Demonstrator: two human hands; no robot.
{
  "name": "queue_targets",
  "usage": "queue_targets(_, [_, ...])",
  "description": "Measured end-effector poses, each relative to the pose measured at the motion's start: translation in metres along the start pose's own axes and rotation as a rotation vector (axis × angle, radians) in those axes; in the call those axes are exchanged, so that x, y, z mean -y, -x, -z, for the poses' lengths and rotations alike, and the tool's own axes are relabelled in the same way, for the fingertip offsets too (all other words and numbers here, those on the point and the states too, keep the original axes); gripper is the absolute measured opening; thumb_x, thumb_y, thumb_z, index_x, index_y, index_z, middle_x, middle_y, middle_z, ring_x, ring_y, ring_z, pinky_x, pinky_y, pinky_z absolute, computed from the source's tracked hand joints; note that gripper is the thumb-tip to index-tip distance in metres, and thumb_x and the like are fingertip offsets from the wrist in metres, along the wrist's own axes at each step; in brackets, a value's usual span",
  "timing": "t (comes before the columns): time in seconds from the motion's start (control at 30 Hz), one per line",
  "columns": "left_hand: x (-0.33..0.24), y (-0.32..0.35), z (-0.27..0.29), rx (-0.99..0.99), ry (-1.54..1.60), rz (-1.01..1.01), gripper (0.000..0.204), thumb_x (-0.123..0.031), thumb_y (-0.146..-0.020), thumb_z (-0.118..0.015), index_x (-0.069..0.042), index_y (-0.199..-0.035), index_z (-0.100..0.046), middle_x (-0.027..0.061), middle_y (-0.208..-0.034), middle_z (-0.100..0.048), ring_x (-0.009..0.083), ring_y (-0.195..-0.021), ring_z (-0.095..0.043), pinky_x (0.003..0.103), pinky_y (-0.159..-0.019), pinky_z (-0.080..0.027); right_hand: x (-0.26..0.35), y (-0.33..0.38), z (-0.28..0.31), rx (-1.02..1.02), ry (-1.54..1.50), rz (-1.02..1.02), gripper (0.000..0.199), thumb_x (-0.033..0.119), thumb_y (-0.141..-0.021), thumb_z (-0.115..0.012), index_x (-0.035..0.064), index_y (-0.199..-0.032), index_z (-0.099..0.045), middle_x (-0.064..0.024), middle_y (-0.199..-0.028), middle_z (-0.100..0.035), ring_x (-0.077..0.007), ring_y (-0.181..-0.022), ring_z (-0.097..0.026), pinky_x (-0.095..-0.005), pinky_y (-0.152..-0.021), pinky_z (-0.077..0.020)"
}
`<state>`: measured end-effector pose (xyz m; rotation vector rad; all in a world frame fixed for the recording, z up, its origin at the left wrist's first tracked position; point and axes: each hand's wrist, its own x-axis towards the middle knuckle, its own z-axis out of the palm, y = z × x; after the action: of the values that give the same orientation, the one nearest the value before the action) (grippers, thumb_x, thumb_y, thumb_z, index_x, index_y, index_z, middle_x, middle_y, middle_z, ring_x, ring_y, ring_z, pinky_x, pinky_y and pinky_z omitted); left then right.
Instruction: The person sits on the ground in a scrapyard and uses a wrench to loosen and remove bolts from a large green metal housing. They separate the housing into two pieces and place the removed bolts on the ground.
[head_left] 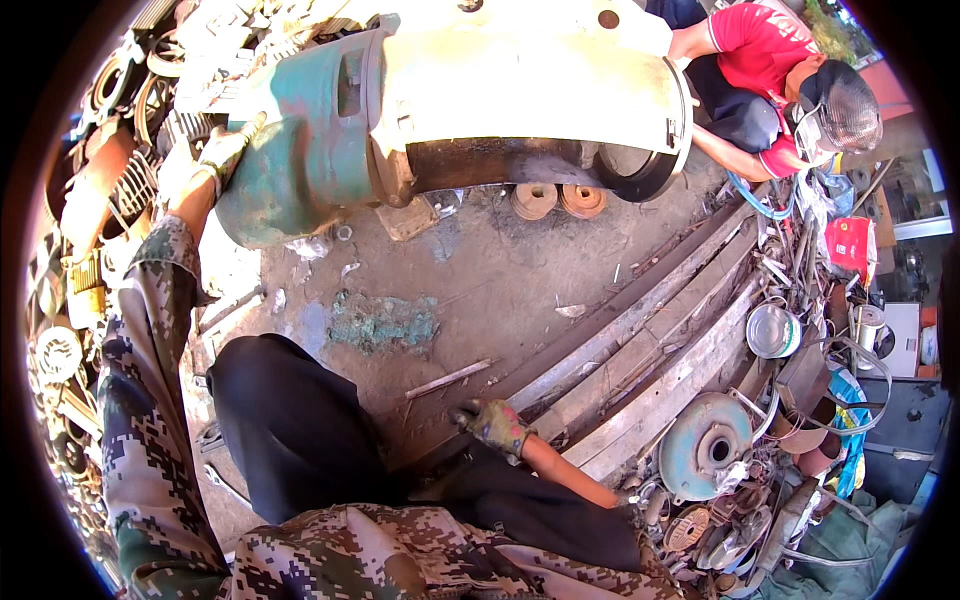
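A large cylindrical metal casing [520, 90] lies on its side across the far part of the ground. Its left end is a green, worn housing [290, 150]; the right end is an open round rim with a dark hollow. My left hand [222, 155], in a pale work glove, lies against the green end with its fingers stretched over the surface. In a patterned, dirty glove, my right hand [492, 425] rests by my right knee, fingers loosely extended and nothing visible in them. A co-worker in a red shirt [755, 45] crouches at the casing's right end, arms reaching to it.
Scrap metal parts [110, 190] pile up along the left. Long metal beams [640, 370] run diagonally at right. Beyond them lie a round blue-green disc [705, 447], a tin can [772, 331] and mixed scrap. Two rusty rings [535, 201] sit below the casing; a thin stick [448, 378] lies nearer.
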<state>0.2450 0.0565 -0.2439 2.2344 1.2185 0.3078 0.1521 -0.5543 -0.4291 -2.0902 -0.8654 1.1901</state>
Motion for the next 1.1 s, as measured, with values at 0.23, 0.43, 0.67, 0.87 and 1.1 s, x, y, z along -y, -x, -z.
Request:
queue_targets(0.23, [0.009,0.003,0.004,0.061,0.039,0.164,0.128,-0.085,-0.074,-0.067,0.009,-0.154,-0.035,0.0249,-0.146,-0.055,0.0335,-0.131,-0.056,0.039,-0.113,-0.04,0.014,-0.028,0.011,0.003,0.068,0.078,0.039,0.043,-0.098,-0.063,0.0098,-0.116,-0.073,-0.0196,-0.104,-0.074,-0.0385,-0.097,-0.071,-0.0465,-0.082,-0.0556])
queue_targets(0.43, [-0.006,0.018,0.003,0.113,-0.056,0.169,0.107,-0.081,-0.075,-0.072,0.004,-0.14,-0.059,0.0209,-0.132,-0.066,0.0307,-0.122,-0.061,0.04,-0.106,-0.045,0.014,-0.02,0.021,-0.03,-0.023,0.033,0.035,0.039,-0.098,-0.063,0.0096,-0.115,-0.073,-0.0189,-0.101,-0.074,-0.0382,-0.094,-0.071,-0.0458,-0.08,-0.0558])
queue_targets(0.67, [-0.01,0.023,0.023,0.369,0.282,0.202,0.08,-0.071,-0.08,-0.075,-0.001,-0.12,-0.073,0.0121,-0.11,-0.074,0.0218,-0.096,-0.069,0.036,-0.091,-0.053,0.024,0.003,-0.002,0.014,0.103,0.078,0.032,0.038,-0.1,-0.059,0.0116,-0.109,-0.075,-0.0202,-0.098,-0.072,-0.0418,-0.092,-0.069,-0.051,-0.079,-0.055])
queue_targets(0.87, [0.007,0.012,0.006,0.277,0.251,0.177,0.09,-0.074,-0.078,-0.075,0.004,-0.122,-0.07,0.0138,-0.113,-0.073,0.0225,-0.099,-0.067,0.035,-0.094,-0.051,-0.009,0.007,-0.045,0.023,0.179,0.156,0.029,0.034,-0.099,-0.057,0.015,-0.114,-0.073,-0.0173,-0.101,-0.072,-0.0388,-0.094,-0.07,-0.0502,-0.079,-0.0561])
queue_targets(1.1, [0.001,0.025,0.017,0.196,0.138,0.142,0.092,-0.077,-0.082,-0.068,0.004,-0.125,-0.07,0.0183,-0.115,-0.073,0.0266,-0.102,-0.067,0.04,-0.097,-0.049,-0.02,0.003,-0.057,0.006,0.291,0.334,0.028,0.028,-0.096,-0.059,0.015,-0.118,-0.071,-0.0115,-0.116,-0.069,-0.0324,-0.106,-0.068,-0.0455,-0.087,-0.0562])
